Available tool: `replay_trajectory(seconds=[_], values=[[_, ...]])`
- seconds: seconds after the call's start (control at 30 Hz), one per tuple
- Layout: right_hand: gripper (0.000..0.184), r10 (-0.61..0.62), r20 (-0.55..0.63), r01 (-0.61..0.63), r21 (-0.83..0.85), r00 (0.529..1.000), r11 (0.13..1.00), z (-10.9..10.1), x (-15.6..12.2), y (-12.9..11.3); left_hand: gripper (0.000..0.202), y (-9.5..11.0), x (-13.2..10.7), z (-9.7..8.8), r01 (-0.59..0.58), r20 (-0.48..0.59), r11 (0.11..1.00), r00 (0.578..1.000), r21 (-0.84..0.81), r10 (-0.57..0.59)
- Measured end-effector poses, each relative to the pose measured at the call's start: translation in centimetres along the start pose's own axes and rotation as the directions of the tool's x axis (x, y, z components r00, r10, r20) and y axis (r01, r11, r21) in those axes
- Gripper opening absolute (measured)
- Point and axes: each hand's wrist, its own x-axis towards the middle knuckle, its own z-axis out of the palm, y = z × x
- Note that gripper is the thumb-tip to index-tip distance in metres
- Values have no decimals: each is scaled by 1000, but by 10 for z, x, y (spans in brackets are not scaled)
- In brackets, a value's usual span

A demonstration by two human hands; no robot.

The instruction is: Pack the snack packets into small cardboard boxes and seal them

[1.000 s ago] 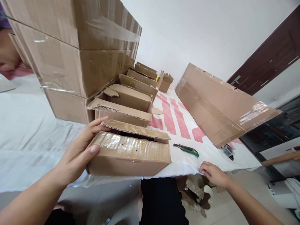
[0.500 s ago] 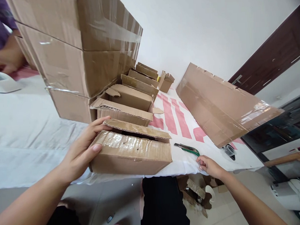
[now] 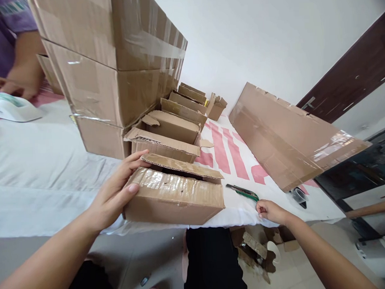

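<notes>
A small cardboard box (image 3: 178,202) with a raised, torn-edged flap and shiny tape sits at the table's front edge. My left hand (image 3: 121,193) grips its left end, thumb on the near side and fingers by the flap. To the right of the box is a green utility knife (image 3: 244,192), its tip pointing toward the box. My right hand (image 3: 270,211) is closed at the knife's rear end; the fingers partly hide how it is held. Just behind the box stands another open cardboard box (image 3: 167,151).
Tall stacked cartons (image 3: 96,89) rise at the left, beside a row of open boxes (image 3: 188,109). A large cardboard piece (image 3: 293,136) leans at right, near a clear cup (image 3: 298,195). A co-worker's hand (image 3: 22,81) is near a white tape dispenser (image 3: 16,109). Cardboard scraps (image 3: 256,245) lie below.
The whole view has shifted slightly, so things appear a little farther right. Both hands, the box and the knife keep the same places relative to one another.
</notes>
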Motion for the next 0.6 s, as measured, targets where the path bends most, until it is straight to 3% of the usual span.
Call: replay_trajectory(seconds=[0.2, 0.37, 0.6], values=[[11, -50, -106, 43, -71, 993, 997, 10, -19, -8, 33, -1, 0, 0, -11, -7, 1000, 1000, -5, 11], [5, 24, -176, -29, -27, 984, 999, 26, -30, -3, 33, -1, 1, 1, -20, -3, 1000, 1000, -15, 20], [9, 117, -76, -115, 29, 990, 993, 34, -48, -6, 36, -3, 1, 1, -19, -20, 999, 1000, -44, 18]])
